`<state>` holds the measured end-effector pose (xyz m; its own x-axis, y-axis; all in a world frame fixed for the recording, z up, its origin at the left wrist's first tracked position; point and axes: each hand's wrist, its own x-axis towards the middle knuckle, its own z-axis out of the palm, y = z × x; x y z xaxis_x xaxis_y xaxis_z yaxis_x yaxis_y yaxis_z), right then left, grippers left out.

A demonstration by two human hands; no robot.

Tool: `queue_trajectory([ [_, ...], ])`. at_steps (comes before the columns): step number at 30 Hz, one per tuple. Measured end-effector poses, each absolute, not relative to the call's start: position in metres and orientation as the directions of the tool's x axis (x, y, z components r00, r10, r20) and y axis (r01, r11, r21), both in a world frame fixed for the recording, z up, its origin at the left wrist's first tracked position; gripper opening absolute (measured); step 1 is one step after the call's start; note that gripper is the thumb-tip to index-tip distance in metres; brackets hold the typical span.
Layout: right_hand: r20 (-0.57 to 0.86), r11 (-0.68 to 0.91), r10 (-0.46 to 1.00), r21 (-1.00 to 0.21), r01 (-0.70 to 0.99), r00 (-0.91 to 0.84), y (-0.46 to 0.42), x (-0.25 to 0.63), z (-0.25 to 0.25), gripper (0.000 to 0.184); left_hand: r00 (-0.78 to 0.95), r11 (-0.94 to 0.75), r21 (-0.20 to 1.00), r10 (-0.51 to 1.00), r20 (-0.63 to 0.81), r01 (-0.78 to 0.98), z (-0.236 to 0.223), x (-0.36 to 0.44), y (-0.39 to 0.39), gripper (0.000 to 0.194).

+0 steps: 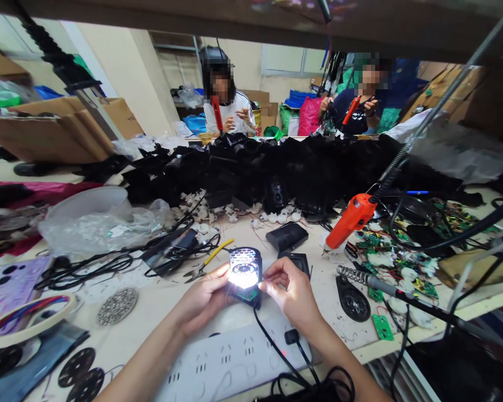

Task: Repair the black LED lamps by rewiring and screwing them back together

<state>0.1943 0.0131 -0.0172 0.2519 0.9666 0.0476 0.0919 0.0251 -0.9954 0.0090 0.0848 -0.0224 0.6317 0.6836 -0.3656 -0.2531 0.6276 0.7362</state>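
Note:
A small black LED lamp unit (245, 272) with a brightly glowing front stands above the worktable. My left hand (212, 287) is closed on its left side. At its right edge, my right hand (291, 285) pinches the unit with thumb and fingers. Glare washes out the front, and a bit of green circuit board shows at its lower part. From its underside a black cable (272, 338) runs down past a white power strip (218, 357). Yellow-handled cutters (209, 259) lie just behind my left hand, and a black casing (287, 237) lies beyond the lamp.
An orange electric screwdriver (352, 220) hangs at the right, near a soldering iron (385, 287) and scattered circuit boards (382, 327). Black parts (235, 167) are heaped at the back. A round metal mesh (117, 306) lies left. Two people sit across the table.

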Motion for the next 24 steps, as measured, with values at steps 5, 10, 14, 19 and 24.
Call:
queue_trajectory([
  [5, 0.072, 0.039, 0.961, -0.991, 0.127, 0.267, 0.012, 0.196, -0.014, 0.012, 0.624, 0.625, 0.742, 0.686, -0.373, -0.243, -0.02, 0.015, 0.089, 0.043],
  [10, 0.064, 0.027, 0.954, -0.991, 0.129, 0.292, 0.012, 0.197, -0.014, 0.012, 0.64, 0.641, 0.73, 0.669, -0.379, -0.238, -0.019, 0.019, 0.091, 0.036],
  [14, 0.065, 0.026, 0.949, -0.991, 0.128, 0.309, 0.012, 0.197, -0.015, 0.012, 0.622, 0.654, 0.722, 0.667, -0.41, -0.225, -0.015, 0.021, 0.091, 0.032],
  [19, 0.071, 0.028, 0.947, -0.99, 0.139, 0.312, 0.012, 0.198, -0.016, 0.011, 0.622, 0.642, 0.734, 0.672, -0.401, -0.22, -0.015, 0.021, 0.091, 0.036],
  [24, 0.075, 0.031, 0.948, -0.989, 0.147, 0.31, 0.013, 0.198, -0.019, 0.01, 0.612, 0.629, 0.748, 0.682, -0.401, -0.21, -0.015, 0.021, 0.092, 0.04],
])
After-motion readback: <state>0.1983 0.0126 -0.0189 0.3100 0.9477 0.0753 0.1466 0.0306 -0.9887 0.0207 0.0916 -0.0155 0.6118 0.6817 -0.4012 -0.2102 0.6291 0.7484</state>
